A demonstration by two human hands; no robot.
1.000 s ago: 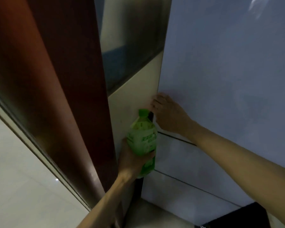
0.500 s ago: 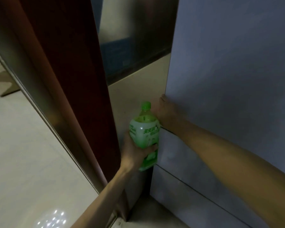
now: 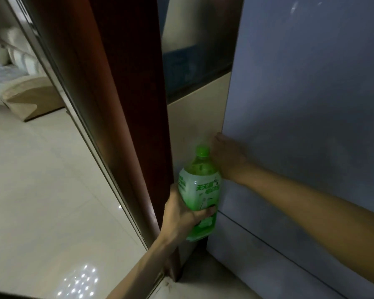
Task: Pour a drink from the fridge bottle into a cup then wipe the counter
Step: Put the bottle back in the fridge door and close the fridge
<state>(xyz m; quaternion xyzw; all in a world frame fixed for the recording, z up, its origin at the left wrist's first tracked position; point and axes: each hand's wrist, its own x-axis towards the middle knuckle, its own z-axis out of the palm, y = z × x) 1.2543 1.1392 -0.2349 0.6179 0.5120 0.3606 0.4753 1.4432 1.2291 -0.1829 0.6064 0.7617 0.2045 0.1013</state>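
Thumb and fingers of our left hand (image 3: 181,214) gripped the green bottle (image 3: 200,190), cap up, just beside the fridge door (image 3: 300,104); our right hand (image 3: 227,154) rested at that door's edge, and we could not tell how its fingers lay.

The floor (image 3: 41,201) is pale, glossy tile, wide and bare at the left, with a cluster of small white light reflections (image 3: 78,281) near the bottom edge. A low beige piece of furniture (image 3: 28,100) (a sofa or bed base, hard to tell) stands on it far left. The dark red door frame (image 3: 117,104) meets it, and the grey fridge (image 3: 289,244) stands at the right.
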